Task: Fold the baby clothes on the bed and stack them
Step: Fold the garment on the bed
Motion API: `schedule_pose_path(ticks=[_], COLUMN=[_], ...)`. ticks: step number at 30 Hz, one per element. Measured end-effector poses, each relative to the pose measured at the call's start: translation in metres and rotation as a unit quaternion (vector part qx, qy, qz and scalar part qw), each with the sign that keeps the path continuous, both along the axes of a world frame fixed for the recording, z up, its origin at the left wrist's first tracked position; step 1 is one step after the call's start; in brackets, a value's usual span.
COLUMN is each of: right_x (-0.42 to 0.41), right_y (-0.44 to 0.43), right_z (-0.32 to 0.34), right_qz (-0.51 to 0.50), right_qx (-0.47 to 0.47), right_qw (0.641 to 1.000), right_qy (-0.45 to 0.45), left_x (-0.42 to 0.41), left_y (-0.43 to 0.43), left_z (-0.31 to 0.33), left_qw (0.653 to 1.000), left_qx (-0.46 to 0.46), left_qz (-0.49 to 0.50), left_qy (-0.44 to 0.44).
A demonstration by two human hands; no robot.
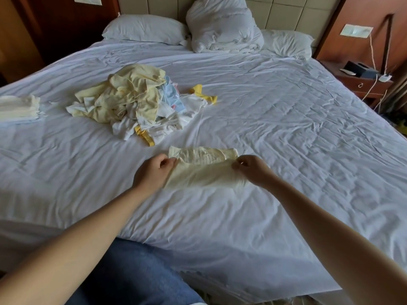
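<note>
Currently L hand & R hand each pinch an end of yellow garment, spread btwn both grips.

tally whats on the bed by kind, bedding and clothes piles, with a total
pillows: 2
bunched duvet: 1
unfolded clothes heap: 1
folded stack: 1
yellow garment being folded: 1
total: 6

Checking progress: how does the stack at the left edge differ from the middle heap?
The stack is folded flat, layers aligned; the heap is crumpled and loose. The stack is smaller than the heap. The stack looks pale yellow and white; the heap adds blue and bright yellow. Both lie on the bed.
</note>
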State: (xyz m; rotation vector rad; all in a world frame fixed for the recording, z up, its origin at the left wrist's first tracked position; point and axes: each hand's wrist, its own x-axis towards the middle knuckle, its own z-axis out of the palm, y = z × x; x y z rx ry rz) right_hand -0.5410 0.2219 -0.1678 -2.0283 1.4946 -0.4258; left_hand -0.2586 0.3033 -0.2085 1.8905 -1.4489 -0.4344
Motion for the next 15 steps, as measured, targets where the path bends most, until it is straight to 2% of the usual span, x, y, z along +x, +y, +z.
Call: schedule_pose_path(ticks=[3,5,15], right_x=[0.016,0.026,0.046], right_y=[-0.019,-0.031,-0.087], right_z=[0.003,0.001,-0.045], right_qz=[-0.067,-0.097,-0.107], right_qx=[-0.061,-0.080,-0.207], right_qw=[0.995,0.991,0.963], right_qy=[-0.042,-0.038,0.134], left_x=[0.001,0.000,0.010], left_y=[-0.021,-0.037,-0.106], left_z=[0.013,0.018,-0.015], left_qw=[0.998,0.997,0.982], left_qx=[-0.023,-0.024,0.016], left_qz=[0.055,0.072,0.066], left_qy=[0.010,-0.010,-0.178])
